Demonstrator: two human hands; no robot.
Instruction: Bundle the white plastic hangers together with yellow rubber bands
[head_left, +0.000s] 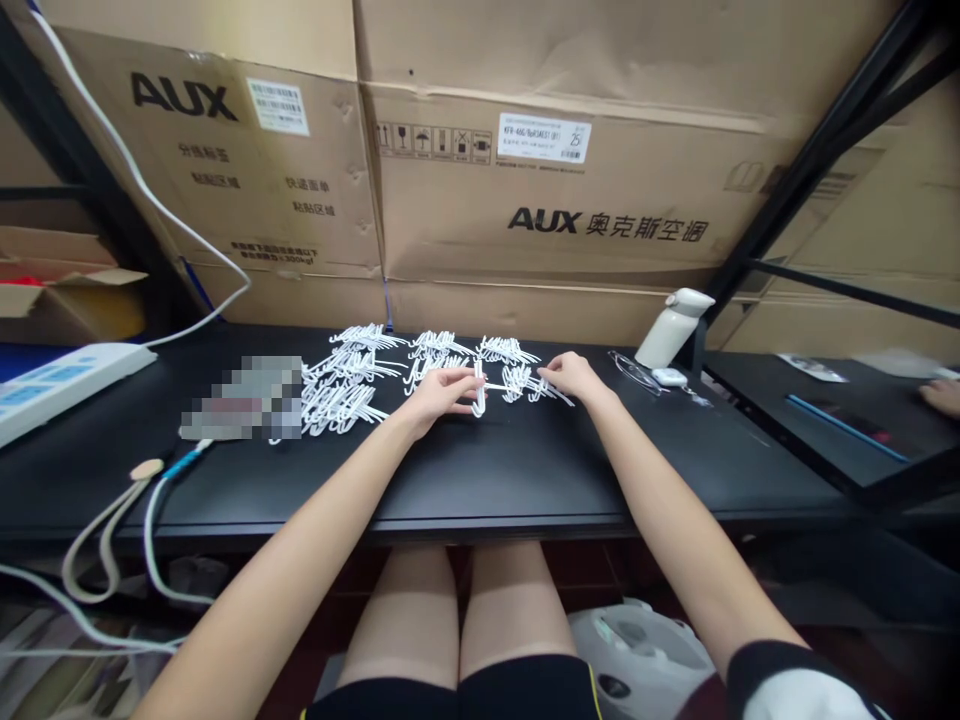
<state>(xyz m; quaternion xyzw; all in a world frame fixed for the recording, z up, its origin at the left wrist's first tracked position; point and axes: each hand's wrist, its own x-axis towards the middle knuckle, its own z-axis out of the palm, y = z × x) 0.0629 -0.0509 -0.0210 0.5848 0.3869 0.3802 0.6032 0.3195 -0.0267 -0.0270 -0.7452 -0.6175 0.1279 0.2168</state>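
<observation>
My left hand [444,392] grips a small bundle of thin white hooks [479,388], held upright with their curved ends down. My right hand [568,374] is closed at the fingertips on the tail end of a white hook at the right edge of a small hook pile [517,382]. Behind that lies another hook pile [504,349]. More white hooks are heaped to the left, in a middle pile [439,345] and a larger left group [341,390]. My left hand partly covers the middle hooks.
The black table [495,475] is backed by large cardboard boxes [450,220]. A cream bottle [673,328] and glasses [636,373] stand at right. On the left are a blurred-out device [244,395], a cable [154,540] and a power strip [71,385]. Another person's hand [941,396] shows far right.
</observation>
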